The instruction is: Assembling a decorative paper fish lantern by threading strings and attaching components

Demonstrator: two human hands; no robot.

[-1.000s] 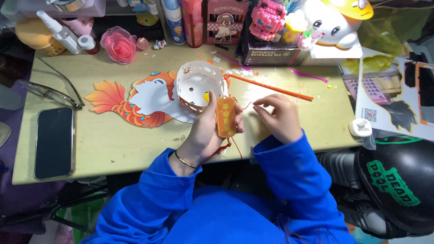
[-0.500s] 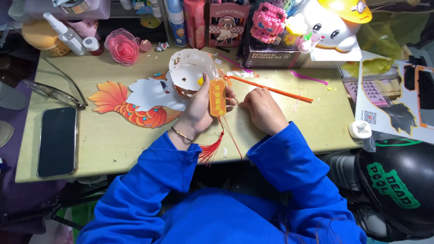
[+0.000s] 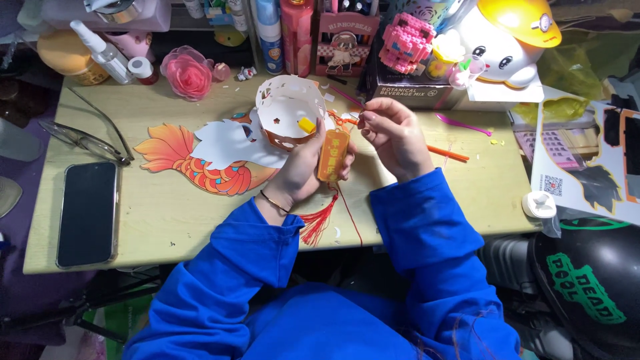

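A: Left edge of table (image 3: 167, 220): black phone (image 3: 87, 213) lying flat, folded glasses (image 3: 87, 137) just above. Both well apart from the work.

B: Noted. Next along?

A: Orange paper fish (image 3: 200, 160) flat on the table, white cut-out tail overlapping. Thin card by the look; probably creases easily.

B: Left hand (image 3: 303, 170)?

A: Curled around the paper lantern ring (image 3: 288, 113), thumb and fingers closed on its lower rim, lifted off the table above the fish's head end. White lacework wall, orange inner band. Judged very light, flimsy, easily crushed; best held at the banded rim, not the cut-out wall.

B: Pendant?

A: Orange tag (image 3: 333, 155) hanging against the left palm, red tassel (image 3: 317, 227) trailing down past the wrist over the table edge. Soft, limp, prone to snagging.

B: Right hand (image 3: 397, 137)?

A: Fingertips pinched together just beside the ring's right side, apparently on a thin red thread; thread itself too fine to confirm. Slippery, likely needs a fingertip pinch.

B: Further right?

A: Orange stick (image 3: 447, 153) on the table beyond the knuckles, then a pink spoon (image 3: 463, 125).
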